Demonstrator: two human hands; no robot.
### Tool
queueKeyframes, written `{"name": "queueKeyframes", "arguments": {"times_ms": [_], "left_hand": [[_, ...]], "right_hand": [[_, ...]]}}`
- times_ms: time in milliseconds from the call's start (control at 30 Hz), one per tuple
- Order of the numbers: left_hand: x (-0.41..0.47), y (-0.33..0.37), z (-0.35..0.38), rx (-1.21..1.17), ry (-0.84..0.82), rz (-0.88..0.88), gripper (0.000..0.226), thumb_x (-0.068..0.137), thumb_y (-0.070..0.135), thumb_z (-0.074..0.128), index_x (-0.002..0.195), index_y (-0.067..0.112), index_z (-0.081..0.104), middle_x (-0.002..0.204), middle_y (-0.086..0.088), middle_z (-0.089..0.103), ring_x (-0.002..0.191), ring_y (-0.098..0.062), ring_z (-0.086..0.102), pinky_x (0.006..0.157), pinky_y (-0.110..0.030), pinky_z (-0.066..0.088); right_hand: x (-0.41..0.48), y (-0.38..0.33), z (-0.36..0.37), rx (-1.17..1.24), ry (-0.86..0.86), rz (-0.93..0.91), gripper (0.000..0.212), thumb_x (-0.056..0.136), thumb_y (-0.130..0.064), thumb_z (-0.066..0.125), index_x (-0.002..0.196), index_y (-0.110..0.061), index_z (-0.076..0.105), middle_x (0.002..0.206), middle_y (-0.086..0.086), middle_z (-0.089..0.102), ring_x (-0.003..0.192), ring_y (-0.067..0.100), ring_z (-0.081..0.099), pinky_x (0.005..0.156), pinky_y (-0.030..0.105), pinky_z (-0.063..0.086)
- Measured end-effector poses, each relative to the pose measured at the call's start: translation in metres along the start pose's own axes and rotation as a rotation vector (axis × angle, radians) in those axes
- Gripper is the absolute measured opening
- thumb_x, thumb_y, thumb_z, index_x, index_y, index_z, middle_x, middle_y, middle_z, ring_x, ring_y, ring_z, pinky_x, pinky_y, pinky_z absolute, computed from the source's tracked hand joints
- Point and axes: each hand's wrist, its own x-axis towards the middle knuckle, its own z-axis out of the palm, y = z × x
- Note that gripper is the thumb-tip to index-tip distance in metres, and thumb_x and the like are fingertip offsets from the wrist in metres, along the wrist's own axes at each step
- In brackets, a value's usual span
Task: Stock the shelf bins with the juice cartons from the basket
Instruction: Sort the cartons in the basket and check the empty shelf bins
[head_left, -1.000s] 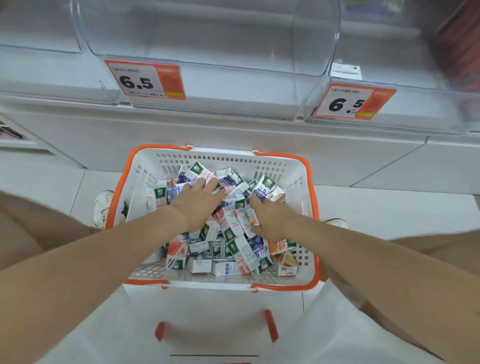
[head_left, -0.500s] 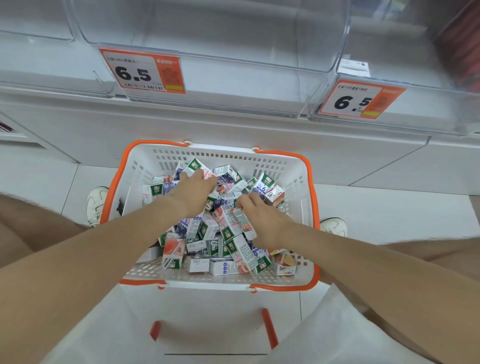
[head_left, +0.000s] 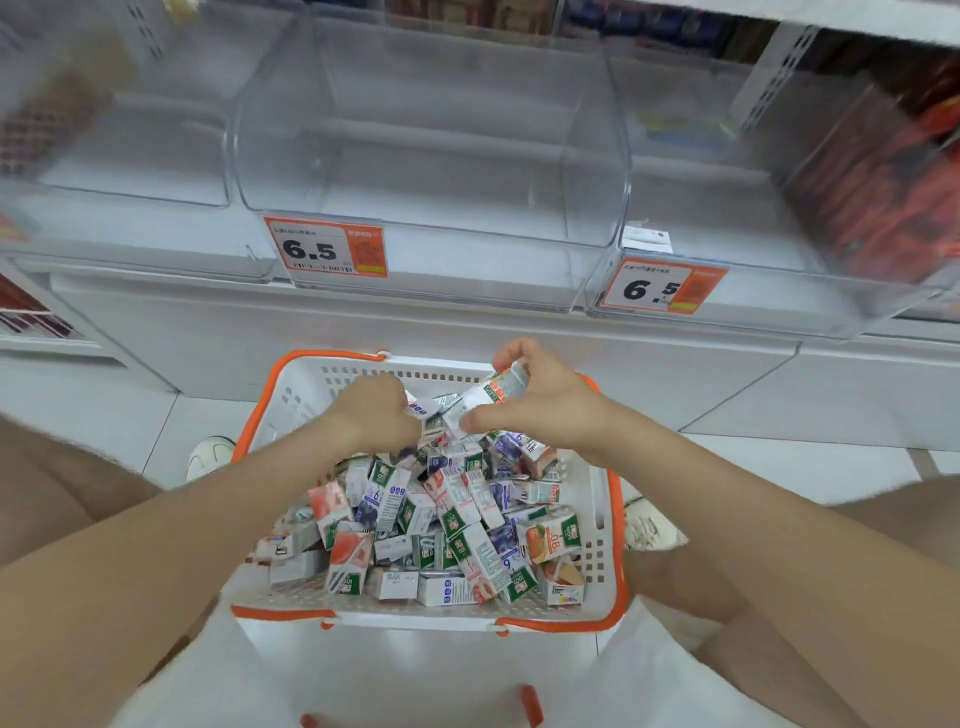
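Observation:
A white basket with an orange rim (head_left: 615, 525) sits on the floor below me, heaped with several small juice cartons (head_left: 441, 525) in white, green, blue and pink. My right hand (head_left: 540, 405) has risen above the far end of the heap and grips a white carton with an orange patch (head_left: 485, 397). My left hand (head_left: 376, 413) is curled around cartons at the far left of the heap; what it holds is mostly hidden. Clear plastic shelf bins (head_left: 426, 156) stand above the basket with nothing in them.
Two orange price tags reading 6.5 (head_left: 324, 248) (head_left: 662, 287) hang on the bin fronts. A white shelf base (head_left: 363, 332) runs behind the basket. White shoes (head_left: 208, 457) (head_left: 652, 527) flank it on the tiled floor. Red packaged goods (head_left: 893, 171) fill the right bin.
Both hands have closed on cartons and lifted from the heap toward the basket's far edge. The view has tilted up, showing more of the bins.

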Motion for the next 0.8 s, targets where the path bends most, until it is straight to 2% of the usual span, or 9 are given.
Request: {"name": "queueKeyframes", "arguments": {"times_ms": [100, 233, 333, 433, 500, 600, 667, 733, 800], "left_hand": [[-0.029, 0.017, -0.04, -0.382, -0.013, -0.057, 0.025, 0.073, 0.022, 0.085, 0.081, 0.004, 0.068, 0.065, -0.008, 0.066, 0.057, -0.022, 0.059, 0.055, -0.03, 0.05], [-0.074, 0.03, -0.086, -0.591, 0.055, 0.012, 0.033, 0.075, 0.019, 0.087, 0.091, 0.012, 0.06, 0.069, -0.008, 0.069, 0.061, -0.021, 0.062, 0.066, -0.036, 0.055], [-0.102, 0.035, -0.116, -0.758, 0.213, 0.161, 0.031, 0.075, 0.019, 0.085, 0.09, 0.012, 0.059, 0.078, -0.009, 0.075, 0.068, -0.024, 0.066, 0.074, -0.042, 0.055], [-0.119, 0.041, -0.137, -0.936, 0.285, 0.249, 0.036, 0.08, 0.018, 0.082, 0.111, 0.008, 0.065, 0.097, -0.01, 0.081, 0.089, -0.038, 0.077, 0.089, -0.047, 0.061], [-0.121, 0.043, -0.144, -0.983, 0.297, 0.271, 0.032, 0.091, 0.009, 0.075, 0.122, 0.007, 0.066, 0.101, -0.01, 0.081, 0.093, -0.035, 0.078, 0.093, -0.048, 0.062], [-0.117, 0.043, -0.15, -0.969, 0.322, 0.266, 0.026, 0.094, 0.012, 0.071, 0.12, 0.016, 0.071, 0.103, -0.009, 0.081, 0.095, -0.03, 0.077, 0.101, -0.051, 0.057], [-0.115, 0.043, -0.156, -0.994, 0.34, 0.245, 0.024, 0.098, 0.008, 0.063, 0.12, 0.014, 0.071, 0.1, -0.015, 0.08, 0.086, -0.03, 0.074, 0.096, -0.045, 0.059], [-0.113, 0.042, -0.164, -1.089, 0.367, 0.212, 0.023, 0.099, 0.005, 0.055, 0.117, 0.008, 0.069, 0.091, -0.018, 0.079, 0.077, -0.028, 0.071, 0.08, -0.037, 0.062], [-0.112, 0.037, -0.172, -1.162, 0.453, 0.14, 0.013, 0.099, 0.011, 0.052, 0.102, 0.01, 0.065, 0.071, -0.005, 0.073, 0.067, -0.019, 0.066, 0.067, -0.031, 0.057]], "right_hand": [[-0.015, -0.026, -0.012, 0.046, 0.078, -0.012, 0.06, 0.074, -0.047, 0.09, 0.115, -0.025, 0.052, 0.111, -0.003, 0.057, 0.093, 0.012, 0.056, 0.077, 0.033, 0.046], [-0.024, -0.054, -0.023, 0.196, 0.17, -0.084, 0.066, 0.063, -0.068, 0.081, 0.1, -0.018, 0.059, 0.107, 0.008, 0.074, 0.101, 0.026, 0.073, 0.098, 0.051, 0.057], [-0.025, -0.075, -0.029, 0.41, 0.167, -0.097, 0.063, 0.077, -0.059, 0.071, 0.12, -0.014, 0.06, 0.103, 0.015, 0.079, 0.093, 0.032, 0.079, 0.081, 0.045, 0.059], [-0.029, -0.097, -0.029, 0.51, 0.154, -0.124, 0.039, 0.1, -0.046, 0.056, 0.123, -0.014, 0.06, 0.095, 0.013, 0.075, 0.081, 0.036, 0.075, 0.075, 0.04, 0.05], [-0.029, -0.112, -0.025, 0.507, 0.118, -0.128, 0.037, 0.105, -0.051, 0.047, 0.116, -0.019, 0.063, 0.096, 0.014, 0.072, 0.077, 0.034, 0.072, 0.072, 0.038, 0.048], [-0.024, -0.132, -0.019, 0.404, 0.064, -0.172, 0.054, 0.104, -0.067, 0.038, 0.107, -0.022, 0.068, 0.089, 0.01, 0.075, 0.075, 0.027, 0.068, 0.07, 0.037, 0.049], [-0.018, -0.141, -0.016, 0.265, 0.067, -0.292, 0.047, 0.105, -0.064, 0.043, 0.117, -0.023, 0.064, 0.096, 0.013, 0.078, 0.077, 0.026, 0.071, 0.07, 0.039, 0.054], [-0.011, -0.147, -0.014, 0.171, 0.086, -0.432, 0.032, 0.108, -0.048, 0.05, 0.126, -0.022, 0.057, 0.105, 0.015, 0.076, 0.079, 0.026, 0.074, 0.07, 0.042, 0.059], [0.0, -0.149, -0.011, 0.073, 0.144, -0.535, 0.027, 0.108, -0.041, 0.054, 0.128, -0.023, 0.056, 0.111, 0.006, 0.074, 0.09, 0.02, 0.073, 0.079, 0.038, 0.061]]}}
